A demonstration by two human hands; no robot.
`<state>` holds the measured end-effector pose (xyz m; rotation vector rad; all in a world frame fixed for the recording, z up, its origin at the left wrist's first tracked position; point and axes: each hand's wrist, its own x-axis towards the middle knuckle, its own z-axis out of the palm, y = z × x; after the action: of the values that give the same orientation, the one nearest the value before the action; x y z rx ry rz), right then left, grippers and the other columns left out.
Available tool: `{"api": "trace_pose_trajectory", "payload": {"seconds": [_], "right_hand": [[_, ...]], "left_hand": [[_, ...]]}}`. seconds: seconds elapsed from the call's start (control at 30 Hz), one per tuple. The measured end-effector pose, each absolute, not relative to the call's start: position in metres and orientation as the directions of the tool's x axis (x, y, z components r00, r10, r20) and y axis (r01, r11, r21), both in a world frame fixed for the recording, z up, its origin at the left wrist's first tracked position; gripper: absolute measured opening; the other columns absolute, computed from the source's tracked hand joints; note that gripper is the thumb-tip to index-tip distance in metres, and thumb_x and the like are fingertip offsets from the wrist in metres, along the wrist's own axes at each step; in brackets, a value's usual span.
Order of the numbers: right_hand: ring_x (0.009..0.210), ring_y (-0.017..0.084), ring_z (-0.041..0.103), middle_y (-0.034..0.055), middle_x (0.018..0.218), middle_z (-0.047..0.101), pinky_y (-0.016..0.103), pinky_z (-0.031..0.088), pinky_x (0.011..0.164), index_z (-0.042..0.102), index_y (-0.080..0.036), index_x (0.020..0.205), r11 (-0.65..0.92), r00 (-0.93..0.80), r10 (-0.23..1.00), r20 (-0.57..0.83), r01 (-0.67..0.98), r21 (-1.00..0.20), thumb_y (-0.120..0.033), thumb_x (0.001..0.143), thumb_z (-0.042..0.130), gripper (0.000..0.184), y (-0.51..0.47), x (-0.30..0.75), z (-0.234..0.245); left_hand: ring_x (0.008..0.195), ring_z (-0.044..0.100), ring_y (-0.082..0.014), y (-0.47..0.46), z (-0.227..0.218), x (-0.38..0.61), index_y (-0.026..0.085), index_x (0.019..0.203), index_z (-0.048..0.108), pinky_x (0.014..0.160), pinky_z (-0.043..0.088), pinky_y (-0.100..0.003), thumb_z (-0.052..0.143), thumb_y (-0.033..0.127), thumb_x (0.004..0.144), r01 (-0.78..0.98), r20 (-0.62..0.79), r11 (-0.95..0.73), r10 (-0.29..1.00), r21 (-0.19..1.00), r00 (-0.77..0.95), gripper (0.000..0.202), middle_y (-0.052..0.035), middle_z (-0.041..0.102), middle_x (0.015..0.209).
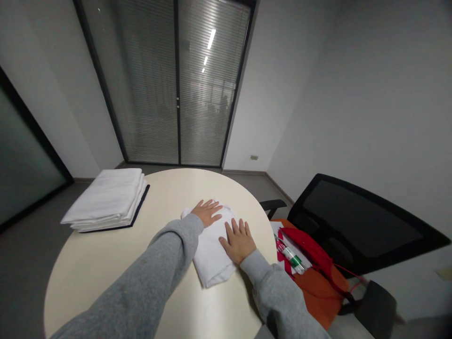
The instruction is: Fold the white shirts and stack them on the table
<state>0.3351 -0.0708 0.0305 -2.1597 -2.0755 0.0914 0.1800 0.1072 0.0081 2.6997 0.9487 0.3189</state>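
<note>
A folded white cloth (213, 256) lies flat on the round cream table (116, 278), its long side running toward me. My left hand (207, 213) rests palm down across its far left part, fingers spread to the right. On the right part of the same cloth lies my right hand (238, 241), also palm down, with its fingers apart and pointing away from me. Neither hand grips anything. Both hands and the grey sleeves cover parts of the cloth.
A stack of folded white cloths (106, 197) with a dark layer underneath sits at the table's left edge. To the right stands a black mesh-backed chair (356, 221), its orange seat (318, 292) holding a red bag (310, 249) and a clear bottle (293, 258).
</note>
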Motion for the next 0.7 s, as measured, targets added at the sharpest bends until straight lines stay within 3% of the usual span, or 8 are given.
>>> {"api": "trace_pose_trajectory", "payload": {"seconds": [0.13, 0.3, 0.43, 0.6, 0.7], "right_hand": [[0.157, 0.039, 0.011, 0.0216, 0.167, 0.023, 0.054, -0.001, 0.125, 0.037, -0.002, 0.157, -0.107, 0.127, 0.983, 0.128, 0.982, -0.158, -0.049, 0.101, 0.041, 0.073, -0.054, 0.295, 0.037], [0.158, 0.037, 0.006, 0.0207, 0.169, 0.014, 0.054, -0.001, 0.125, 0.024, -0.001, 0.161, -0.182, 0.197, 0.979, 0.046, 0.959, -0.215, -0.062, 0.101, 0.030, 0.086, -0.056, 0.276, 0.018], [0.156, 0.044, 0.007, 0.0236, 0.168, 0.015, 0.063, -0.005, 0.122, 0.026, 0.000, 0.161, -0.260, 0.276, 0.959, 0.066, 0.948, -0.183, -0.065, 0.099, 0.032, 0.090, -0.074, 0.285, 0.007], [0.153, 0.051, 0.009, 0.0263, 0.167, 0.018, 0.072, -0.003, 0.117, 0.029, -0.001, 0.160, -0.289, 0.303, 0.949, 0.091, 0.947, -0.144, -0.065, 0.098, 0.034, 0.089, -0.080, 0.272, 0.003], [0.151, 0.055, 0.014, 0.0284, 0.166, 0.020, 0.075, 0.006, 0.114, 0.033, -0.001, 0.158, -0.259, 0.265, 0.964, 0.034, 0.958, -0.121, -0.059, 0.098, 0.040, 0.084, -0.079, 0.253, 0.013]], "left_hand": [[0.156, 0.024, -0.0256, 0.105, 0.006, 0.181, 0.041, 0.154, 0.042, 0.125, 0.011, -0.059, 0.034, 0.061, 0.102, 0.587, 0.130, -0.749, 0.644, 0.308, 0.754, 0.056, 0.0014, 0.036, 0.166], [0.156, 0.024, -0.0228, 0.109, 0.004, 0.179, 0.044, 0.154, 0.042, 0.125, 0.011, -0.056, 0.031, 0.050, 0.105, 0.603, 0.112, -0.730, 0.661, 0.321, 0.742, 0.051, 0.0041, 0.036, 0.166], [0.155, 0.026, -0.0235, 0.112, 0.013, 0.179, 0.044, 0.154, 0.042, 0.126, 0.010, -0.056, 0.032, 0.052, 0.104, 0.608, 0.096, -0.727, 0.663, 0.321, 0.742, 0.051, 0.0049, 0.036, 0.166], [0.158, 0.018, -0.0286, 0.070, 0.031, 0.154, 0.035, 0.157, 0.042, 0.127, -0.005, -0.054, 0.045, 0.044, 0.100, 0.597, 0.303, -0.769, 0.640, 0.229, 0.706, 0.058, 0.0001, 0.034, 0.167], [0.157, 0.018, -0.0303, 0.022, 0.023, 0.120, 0.030, 0.160, 0.037, 0.128, -0.003, -0.055, 0.046, 0.050, 0.100, 0.630, 0.350, -0.749, 0.658, 0.206, 0.667, 0.064, -0.0025, 0.030, 0.168]]}}
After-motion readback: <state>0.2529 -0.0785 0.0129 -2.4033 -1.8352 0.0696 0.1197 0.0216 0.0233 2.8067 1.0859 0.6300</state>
